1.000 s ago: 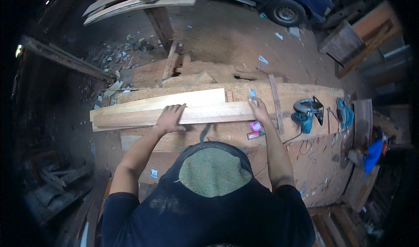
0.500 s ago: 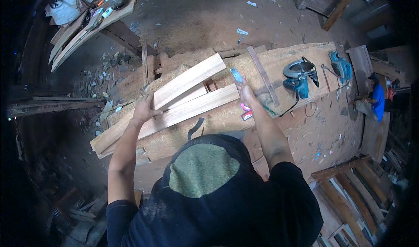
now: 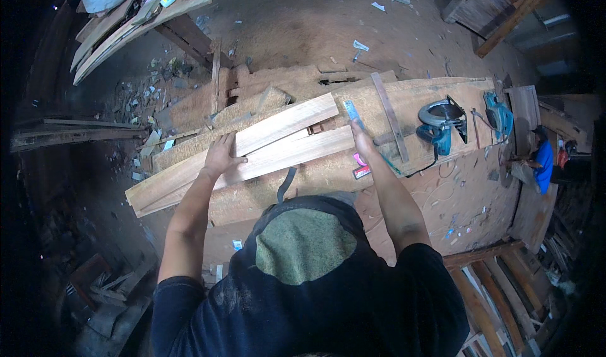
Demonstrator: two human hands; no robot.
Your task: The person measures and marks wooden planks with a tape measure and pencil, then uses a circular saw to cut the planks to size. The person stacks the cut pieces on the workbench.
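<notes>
Two long pale wooden planks, an upper plank (image 3: 287, 125) and a lower plank (image 3: 300, 154), lie slantwise, overlapping at their left ends and spread apart toward the right. My left hand (image 3: 221, 156) grips the upper plank from above, fingers over its far side and thumb reaching onto the lower plank. At the lower plank's right end, my right hand (image 3: 364, 145) lies against the end with its fingers stretched out. Just beyond those fingertips is a flat blue strip (image 3: 351, 110). A pink-and-red object (image 3: 361, 167) sits beside my right wrist.
Beneath the planks is a broad wooden work surface (image 3: 322, 175). Toward its right lie a dark wooden strip (image 3: 390, 117), a teal circular saw (image 3: 439, 127) and another teal power tool (image 3: 499, 116). A person in blue (image 3: 541, 164) sits far right. Cluttered boards (image 3: 136, 32) stand far left.
The view has shifted, so the bench and tools appear farther right and lower. My right fingers have drawn in closer to the plank's end; my left hand stays on the planks.
</notes>
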